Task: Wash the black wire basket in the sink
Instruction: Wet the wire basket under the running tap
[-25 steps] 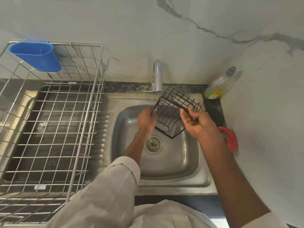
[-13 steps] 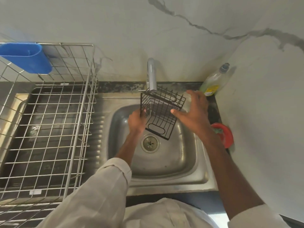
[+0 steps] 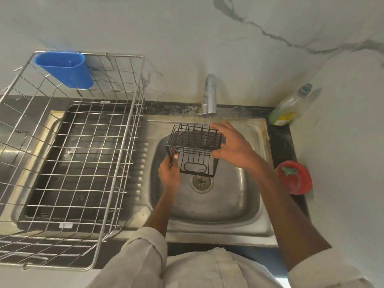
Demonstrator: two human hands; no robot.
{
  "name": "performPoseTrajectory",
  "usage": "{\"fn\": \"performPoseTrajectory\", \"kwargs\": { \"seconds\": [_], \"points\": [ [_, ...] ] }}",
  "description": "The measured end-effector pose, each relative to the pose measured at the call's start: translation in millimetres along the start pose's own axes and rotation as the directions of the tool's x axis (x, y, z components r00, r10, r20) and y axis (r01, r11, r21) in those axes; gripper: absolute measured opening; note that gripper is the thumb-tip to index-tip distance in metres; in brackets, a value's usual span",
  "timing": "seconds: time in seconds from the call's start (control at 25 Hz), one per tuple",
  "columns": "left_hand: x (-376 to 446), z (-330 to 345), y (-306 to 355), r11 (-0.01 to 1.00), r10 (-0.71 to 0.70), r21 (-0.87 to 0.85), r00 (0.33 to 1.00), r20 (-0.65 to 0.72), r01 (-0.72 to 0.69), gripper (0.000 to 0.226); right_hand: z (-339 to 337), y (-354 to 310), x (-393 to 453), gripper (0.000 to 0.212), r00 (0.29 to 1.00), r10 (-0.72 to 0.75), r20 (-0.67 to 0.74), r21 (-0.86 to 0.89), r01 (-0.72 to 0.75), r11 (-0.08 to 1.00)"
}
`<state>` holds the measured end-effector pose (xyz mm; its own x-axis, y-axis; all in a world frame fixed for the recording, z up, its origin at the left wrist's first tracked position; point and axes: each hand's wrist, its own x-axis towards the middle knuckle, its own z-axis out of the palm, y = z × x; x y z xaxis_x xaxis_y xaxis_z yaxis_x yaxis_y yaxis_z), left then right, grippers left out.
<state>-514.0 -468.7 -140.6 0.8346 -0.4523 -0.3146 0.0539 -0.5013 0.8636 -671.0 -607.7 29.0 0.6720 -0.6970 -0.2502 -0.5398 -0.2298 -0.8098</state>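
A: What are the hands doing?

B: The left hand point(image 3: 169, 173) pinches the near-left corner wires of the black wire basket point(image 3: 194, 149), thumb on top. The right hand point(image 3: 232, 147) wraps the basket's right side, fingers curled over the far edge and thumb under the near one. Both are grasping it.

A: And where is the basket?

B: Held in the air over the sink point(image 3: 257, 206), just below the tap point(image 3: 209, 96) and above the drain point(image 3: 201, 181). A thin stream seems to fall at its far-right corner, by the right hand's fingers.

A: What could go wrong from here?

B: I'd judge slipping first: thin wet wires held by a fingertip pinch could twist loose and drop into the basin. Water hitting the wires may also spray toward the desk and the soap bottle point(image 3: 291, 110) at far right, or the red dish point(image 3: 295, 177) nearer. A wide turn leftward could knock the steel dish rack point(image 3: 133, 142) just beside the sink.
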Motion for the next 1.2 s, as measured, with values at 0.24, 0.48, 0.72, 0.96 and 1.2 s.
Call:
{"fn": "performPoseTrajectory", "kwargs": {
  "seconds": [0.24, 0.48, 0.72, 0.96, 1.2],
  "points": [
    [5, 2, 6, 0.970, -0.187, -0.161, 0.982, -0.011, 0.183, 0.033, 8, -12, 21, 0.078, 0.999, -0.025, 0.026, 0.041, 0.024, 0.999],
    [-3, 4, 26, 0.989, -0.069, -0.127, 0.997, 0.037, 0.073, 0.029, 7, -8, 20, 0.093, 0.998, -0.051, 0.031, -0.373, 0.059, 0.926],
    [5, 20, 48, 0.991, 0.110, 0.020, 0.882, 0.459, -0.134, 0.039, -5, 30, 7, 0.062, 0.951, 0.193, -0.242, -0.368, -0.274, 0.888],
    [44, 24, 106, 0.871, -0.058, -0.366, 0.808, 0.586, 0.328, 0.072, -18, 57, -20, 0.022, 0.781, 0.470, -0.412, -0.010, -0.519, 0.854],
    [65, 52, 153, 0.737, -0.061, -0.518, 0.807, 0.587, 0.433, 0.097, 5, 79, -28, 0.058, 0.705, 0.574, -0.416, 0.176, -0.557, 0.812]
  ]
}}
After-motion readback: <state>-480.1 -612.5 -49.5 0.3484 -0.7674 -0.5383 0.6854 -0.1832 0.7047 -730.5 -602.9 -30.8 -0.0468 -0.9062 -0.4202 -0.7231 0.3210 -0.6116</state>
